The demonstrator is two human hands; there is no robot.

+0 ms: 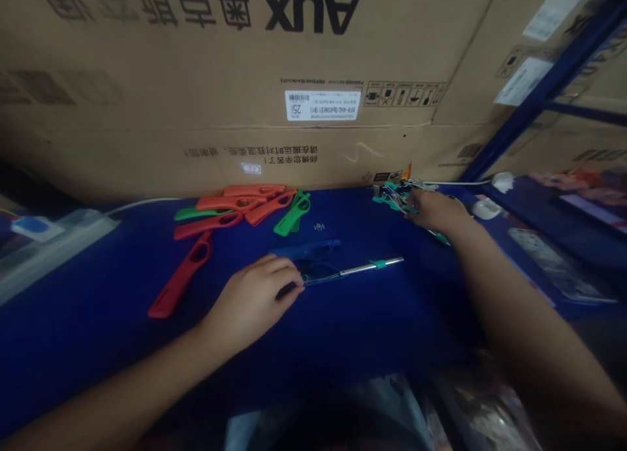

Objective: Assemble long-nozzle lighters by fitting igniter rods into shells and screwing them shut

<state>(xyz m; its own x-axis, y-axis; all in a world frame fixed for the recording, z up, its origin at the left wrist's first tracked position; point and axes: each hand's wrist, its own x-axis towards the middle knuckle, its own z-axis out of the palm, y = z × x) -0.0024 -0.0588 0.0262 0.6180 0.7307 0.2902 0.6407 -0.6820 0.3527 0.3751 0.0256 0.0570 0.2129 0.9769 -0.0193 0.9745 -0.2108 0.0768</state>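
Observation:
My left hand (264,294) is closed, thumb and fingers pinched at the near end of a blue lighter casing (321,279), whose dark outline blends into the blue surface. Thin wires run from these fingertips to a slim metal tube (357,268) with a green sleeve around it. Just behind lies another blue casing piece (313,247). Over at the right, my right hand (434,209) has its fingers curled into a pile of small green and white wired parts (392,196); whatever is between those fingertips is hidden.
Several red and orange lighter casings (215,226) and a green casing (294,213) lie at the back left. Tiny metal bits (319,227) rest nearby. A large cardboard box (220,98) walls off the back. A blue metal post (533,85) slants at right.

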